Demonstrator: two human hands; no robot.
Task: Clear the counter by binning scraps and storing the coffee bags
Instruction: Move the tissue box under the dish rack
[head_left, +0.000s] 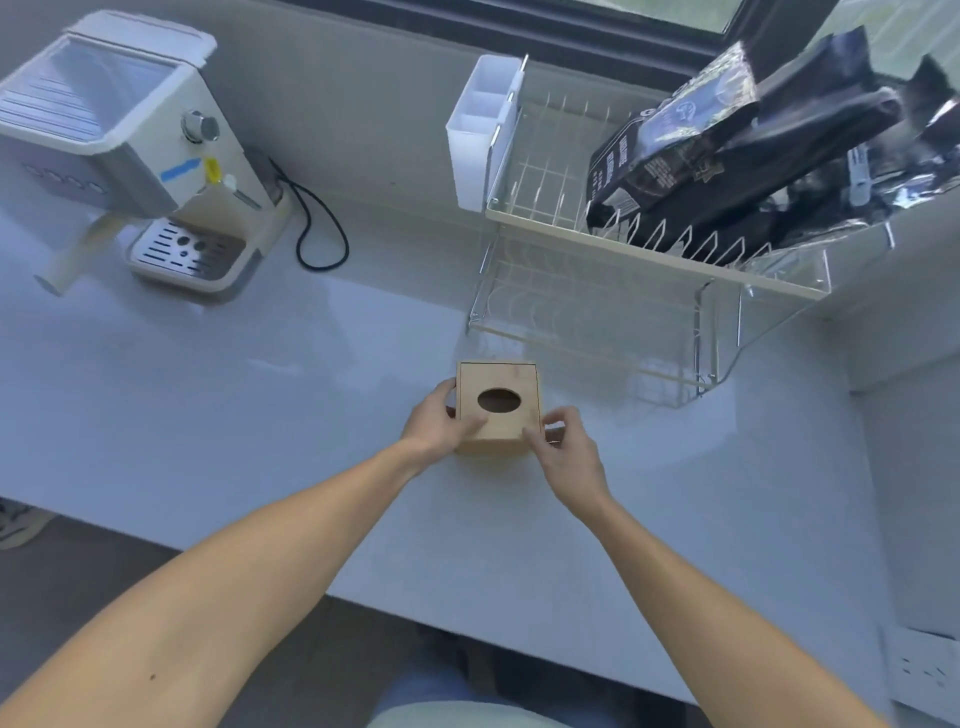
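Your two bare forearms reach in from the bottom of the view and meet at the wooden box (498, 406) — a small bamboo-coloured container with an oval hole in its lid, sitting on the white counter (260, 415). Your left hand (435, 421) is clamped on the box's left side, thumb lying over the lid's near corner; your right hand (563, 441) pinches the box's near-right corner with fingertips bent in. Bracing both sides like this likely steadies the box so the lid can be seated or the whole thing shifted; if it serves as the scrap bin, that would fit the binning step, though nothing is visible inside the hole.

Beyond the box and to its right stands the two-tier dish rack (649, 270). The coffee bags (727, 150) — dark and foil-lined — lie heaped on its upper tier, leaning over the tines, so they appear off the counter but perhaps not in their final store. A white cutlery caddy (483, 130) hangs on the rack's left end.

Well left of the box sits the espresso machine (119, 156), its black cord (317, 228) looping on the counter beside it. No loose scraps are visible around the box.
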